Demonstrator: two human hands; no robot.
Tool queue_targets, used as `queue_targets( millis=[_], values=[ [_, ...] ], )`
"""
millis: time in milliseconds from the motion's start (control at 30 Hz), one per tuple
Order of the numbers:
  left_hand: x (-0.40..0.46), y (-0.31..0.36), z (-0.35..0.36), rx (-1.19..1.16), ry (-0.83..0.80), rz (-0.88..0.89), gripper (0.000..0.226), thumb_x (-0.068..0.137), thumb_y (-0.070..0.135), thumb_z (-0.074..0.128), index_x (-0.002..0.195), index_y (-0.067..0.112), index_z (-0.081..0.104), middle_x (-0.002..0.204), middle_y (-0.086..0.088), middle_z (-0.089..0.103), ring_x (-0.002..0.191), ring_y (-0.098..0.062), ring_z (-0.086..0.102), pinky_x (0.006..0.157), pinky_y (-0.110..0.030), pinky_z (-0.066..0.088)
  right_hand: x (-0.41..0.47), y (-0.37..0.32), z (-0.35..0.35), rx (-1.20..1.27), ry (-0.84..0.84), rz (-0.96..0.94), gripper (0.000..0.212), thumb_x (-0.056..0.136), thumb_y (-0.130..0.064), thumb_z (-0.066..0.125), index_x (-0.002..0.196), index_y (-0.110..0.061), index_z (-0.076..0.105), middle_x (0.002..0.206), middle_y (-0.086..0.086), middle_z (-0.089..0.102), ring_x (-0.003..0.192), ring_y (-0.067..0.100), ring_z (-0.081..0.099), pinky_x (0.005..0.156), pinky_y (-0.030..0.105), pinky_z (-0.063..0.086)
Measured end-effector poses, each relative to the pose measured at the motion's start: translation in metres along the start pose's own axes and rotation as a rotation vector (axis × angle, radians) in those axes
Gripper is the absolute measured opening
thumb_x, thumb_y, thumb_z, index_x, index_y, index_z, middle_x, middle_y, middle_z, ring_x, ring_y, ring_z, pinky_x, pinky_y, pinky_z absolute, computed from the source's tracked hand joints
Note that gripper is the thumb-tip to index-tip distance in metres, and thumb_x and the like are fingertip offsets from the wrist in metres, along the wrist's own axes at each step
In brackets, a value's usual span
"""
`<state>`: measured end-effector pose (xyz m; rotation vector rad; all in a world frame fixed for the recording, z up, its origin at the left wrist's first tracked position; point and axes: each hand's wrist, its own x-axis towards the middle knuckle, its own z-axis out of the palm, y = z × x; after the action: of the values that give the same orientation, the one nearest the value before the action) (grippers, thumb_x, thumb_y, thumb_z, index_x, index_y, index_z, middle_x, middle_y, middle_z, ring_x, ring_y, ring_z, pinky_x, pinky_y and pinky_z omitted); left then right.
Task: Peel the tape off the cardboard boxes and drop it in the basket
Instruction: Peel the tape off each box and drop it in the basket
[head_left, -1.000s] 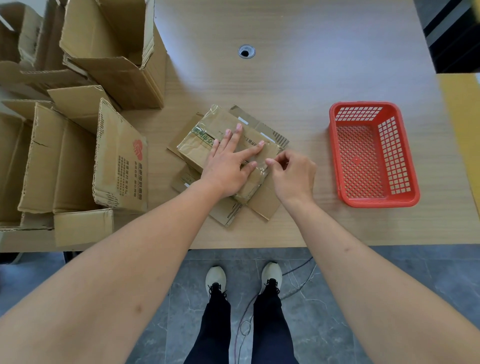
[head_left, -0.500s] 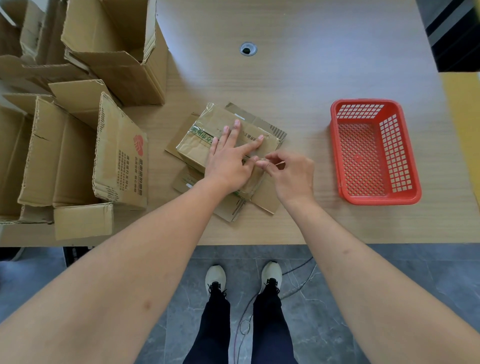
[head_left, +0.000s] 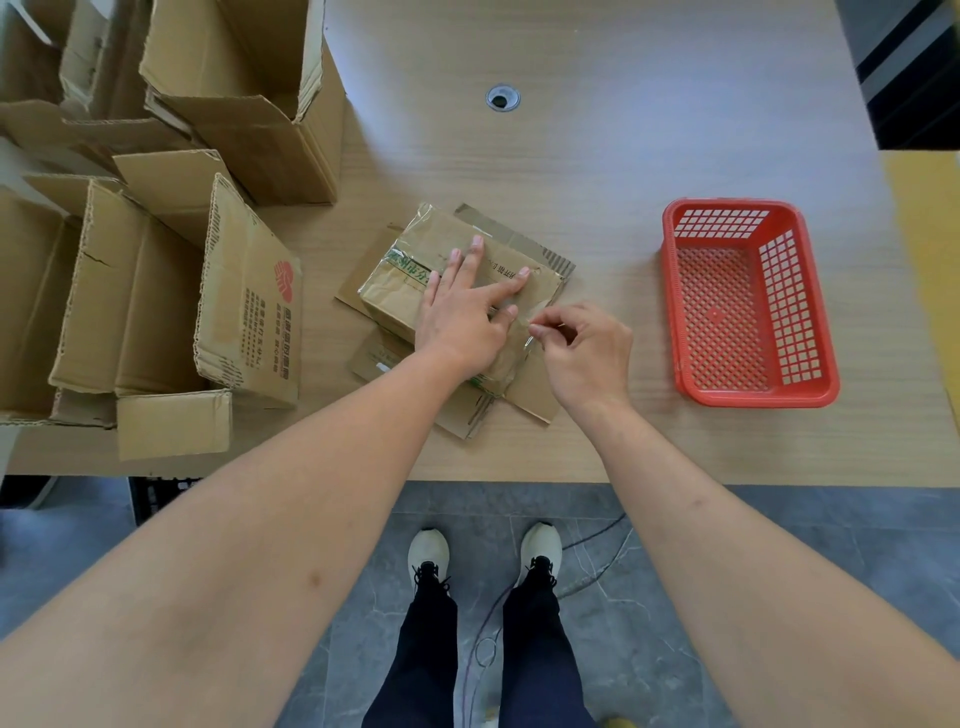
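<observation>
Box: the flattened brown cardboard box, wrapped in clear shiny tape, lay near the middle of the pale wooden bench, closer to its front edge, on top of further flat cardboard pieces.
Left hand: your left hand lay flat on the box with straight, spread fingers, pressing it down; it held nothing.
Right hand: your right hand sat at the box's right edge, thumb and forefinger pinched together on a lifted end of the clear tape strip, the other fingers curled.
Tape, position: the strip was on the box's right side, just beside your left thumb, one end raised off the cardboard and the rest apparently stuck down.
Tape, axis: as far as the glare allowed, its long axis ran along the box's right edge, from the bench's front toward its back; the free end pointed toward your right hand.
Handling: the tape looked thin, light and limp, likely to stretch, tear or stick to itself. The lifted end seemed the right place to hold, pulled low and steadily. The cardboard looked stiff but light, so your flat hand was probably needed to keep it from rising.
Basket: the red plastic mesh basket stood toward the bench's right edge, well apart from the box, with no tape seen inside.
Other boxes: open brown cardboard boxes crowded the bench's left side.
</observation>
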<state>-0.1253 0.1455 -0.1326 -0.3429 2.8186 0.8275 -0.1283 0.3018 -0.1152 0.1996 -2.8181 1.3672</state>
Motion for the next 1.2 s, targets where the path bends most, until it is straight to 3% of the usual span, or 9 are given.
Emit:
queue_targets(
  millis=[267,367,500,733,800,900,1033,1133,1200],
  values=[
    [-0.007,0.012,0.008,0.006,0.042,-0.076,0.044,0.101,0.044,0.052,0.14,0.064,0.042,0.171,0.009,-0.002,0.157,-0.012,-0.002,0.125,-0.035,-0.004,-0.001,0.006,-0.008,-0.1,-0.073,-0.105,0.01,0.087,-0.001,0.072,0.09,-0.005,0.081,0.088,0.01,0.071,0.081,0.028,0.066,0.076,0.041,0.053],
    [-0.009,0.016,0.005,-0.003,0.033,-0.095,0.045,0.101,0.044,0.053,0.14,0.063,0.043,0.171,0.01,-0.002,0.157,-0.012,-0.002,0.125,-0.034,-0.004,-0.003,0.005,-0.011,-0.094,-0.062,-0.121,0.011,0.086,0.001,0.072,0.089,-0.005,0.081,0.085,0.01,0.071,0.079,0.029,0.066,0.073,0.038,0.052],
    [-0.01,0.021,0.003,-0.008,0.019,-0.129,0.045,0.102,0.043,0.054,0.14,0.063,0.044,0.171,0.011,-0.002,0.157,-0.011,-0.003,0.125,-0.034,-0.005,-0.003,0.008,-0.017,-0.1,-0.098,-0.227,0.01,0.084,0.004,0.073,0.085,-0.003,0.081,0.083,0.012,0.07,0.073,0.032,0.066,0.066,0.044,0.055],
    [-0.006,0.023,0.007,-0.017,0.043,-0.159,0.045,0.102,0.043,0.054,0.14,0.064,0.043,0.17,0.013,-0.003,0.156,-0.01,-0.004,0.124,-0.033,-0.006,0.001,0.022,-0.031,-0.064,-0.102,-0.289,0.009,0.082,0.003,0.077,0.084,-0.004,0.081,0.081,0.007,0.071,0.07,0.025,0.066,0.065,0.038,0.056],
    [-0.005,0.024,0.008,-0.027,0.046,-0.164,0.045,0.102,0.043,0.055,0.14,0.063,0.043,0.17,0.013,-0.004,0.156,-0.01,-0.005,0.124,-0.033,-0.007,0.0,0.024,-0.032,-0.028,-0.106,-0.234,0.007,0.081,-0.002,0.079,0.084,-0.008,0.08,0.081,0.003,0.072,0.073,0.021,0.067,0.07,0.04,0.056],
    [-0.004,0.024,0.006,-0.046,0.02,-0.16,0.046,0.102,0.042,0.055,0.142,0.062,0.042,0.17,0.013,-0.004,0.156,-0.011,-0.006,0.125,-0.035,-0.007,0.004,0.019,-0.031,0.12,-0.131,0.03,0.01,0.083,-0.012,0.08,0.084,-0.022,0.079,0.078,-0.01,0.074,0.074,0.01,0.069,0.077,0.041,0.057],
    [-0.007,0.012,-0.004,-0.075,-0.054,-0.084,0.05,0.1,0.042,0.059,0.144,0.058,0.042,0.171,0.011,-0.005,0.157,-0.012,-0.007,0.125,-0.036,-0.005,0.016,0.01,-0.023,0.254,-0.138,0.308,0.036,0.079,-0.033,0.083,0.102,-0.05,0.061,0.074,-0.018,0.074,0.075,-0.002,0.069,0.079,0.024,0.056],
    [-0.013,0.0,-0.01,0.008,-0.086,0.007,0.05,0.099,0.049,0.058,0.145,0.059,0.04,0.171,0.009,-0.005,0.157,-0.013,-0.006,0.126,-0.039,0.0,0.02,0.009,-0.019,0.209,-0.122,0.396,0.021,0.078,-0.04,0.084,0.085,-0.034,0.066,0.073,-0.014,0.073,0.073,0.002,0.068,0.077,0.032,0.057],
    [-0.013,-0.004,-0.012,0.104,-0.09,0.041,0.05,0.099,0.057,0.052,0.146,0.062,0.035,0.171,0.007,-0.007,0.157,-0.013,-0.005,0.124,-0.039,0.003,0.02,0.006,-0.017,0.135,-0.106,0.397,0.024,0.079,-0.046,0.083,0.07,-0.03,0.068,0.067,-0.017,0.069,0.067,-0.003,0.063,0.067,0.025,0.05]
  ],
)
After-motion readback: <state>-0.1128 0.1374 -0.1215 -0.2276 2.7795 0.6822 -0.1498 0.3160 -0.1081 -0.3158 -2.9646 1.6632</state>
